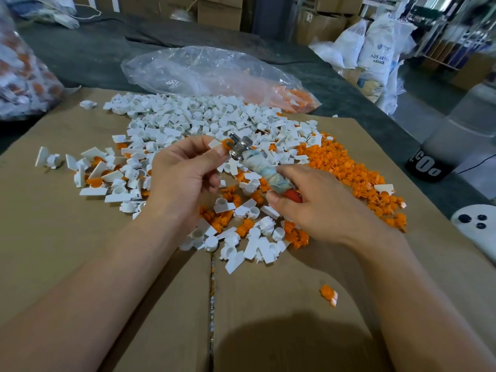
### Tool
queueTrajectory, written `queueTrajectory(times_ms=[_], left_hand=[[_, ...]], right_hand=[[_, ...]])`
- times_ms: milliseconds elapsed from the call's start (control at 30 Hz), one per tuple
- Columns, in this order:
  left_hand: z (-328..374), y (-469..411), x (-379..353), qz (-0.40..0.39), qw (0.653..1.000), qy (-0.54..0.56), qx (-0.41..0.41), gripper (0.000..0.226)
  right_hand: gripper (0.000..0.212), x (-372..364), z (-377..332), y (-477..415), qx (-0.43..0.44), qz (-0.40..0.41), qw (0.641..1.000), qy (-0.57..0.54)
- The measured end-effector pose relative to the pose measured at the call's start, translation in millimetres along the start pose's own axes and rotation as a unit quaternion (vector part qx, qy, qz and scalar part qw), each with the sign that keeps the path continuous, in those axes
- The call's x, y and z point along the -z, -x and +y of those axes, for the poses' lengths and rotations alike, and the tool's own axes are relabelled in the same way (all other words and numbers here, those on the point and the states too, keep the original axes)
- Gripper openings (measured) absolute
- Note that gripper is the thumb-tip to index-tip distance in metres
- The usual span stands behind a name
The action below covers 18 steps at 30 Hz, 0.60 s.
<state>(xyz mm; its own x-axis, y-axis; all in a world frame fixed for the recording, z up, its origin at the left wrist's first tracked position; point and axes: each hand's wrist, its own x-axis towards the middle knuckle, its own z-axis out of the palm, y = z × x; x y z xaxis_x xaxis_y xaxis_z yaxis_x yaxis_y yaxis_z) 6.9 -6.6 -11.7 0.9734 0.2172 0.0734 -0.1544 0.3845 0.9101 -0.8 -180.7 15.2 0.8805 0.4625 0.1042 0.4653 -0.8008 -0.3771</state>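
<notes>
Orange-and-white piece (226, 143), raised above the surface at mid-frame and touching the metal head of the tool (264, 169). Far left, on dark cloth: a bulging clear bag (24, 76) of white and orange parts. Beside it, flattened cardboard (67, 237) serving as the surface, with a seam down the middle. Left of centre on it, white tabbed parts with orange inserts (107, 173), loosely scattered. Behind those, a broad heap of white parts (188, 114), reaching back to a crumpled plastic bag (201, 71) with orange parts in its right end. Then the left hand (182, 170): pinches the piece between thumb and forefinger, remaining fingers (214, 181) curled inward and holding nothing else. To the right, the tool, slanting down from its metal head to a cloth-wrapped handle with a red end. Right hand (316, 200) wrapped round that handle, fingers closed firmly on it, thumb beside the red end. Beyond, a heap of orange parts (349, 167) along the cardboard's right side, and one stray orange part (328, 294) nearer the body. Far right, white sacks (375, 49) in the background and a white object with dark buttons (475, 226) at the frame edge.
</notes>
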Motion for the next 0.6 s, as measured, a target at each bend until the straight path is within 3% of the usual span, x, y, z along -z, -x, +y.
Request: queueTrajectory(times_ms=[67,233,400,600], left_hand=[[0.2,0.6,0.1,-0.004,1.000,0.003,-0.001,0.018],[0.5,1.5,0.1,-0.024,1.000,0.008,-0.008,0.014],[0.6,1.6,0.3,-0.033,0.999,0.034,-0.007,0.006],[-1.6,2.4,-0.8,-0.011,1.000,0.026,-0.004,0.020]], right_hand=[[0.014,0.2,-0.4,0.3,0.003,-0.005,1.000,0.003],[0.026,-0.3,-2.0,-0.1,0.016,0.002,1.000,0.008],[0.016,-2.5,-3.0,-0.3,0.020,0.025,0.999,-0.017],[0.013,-7.2,-3.4,-2.6,0.010,0.033,0.999,-0.020]])
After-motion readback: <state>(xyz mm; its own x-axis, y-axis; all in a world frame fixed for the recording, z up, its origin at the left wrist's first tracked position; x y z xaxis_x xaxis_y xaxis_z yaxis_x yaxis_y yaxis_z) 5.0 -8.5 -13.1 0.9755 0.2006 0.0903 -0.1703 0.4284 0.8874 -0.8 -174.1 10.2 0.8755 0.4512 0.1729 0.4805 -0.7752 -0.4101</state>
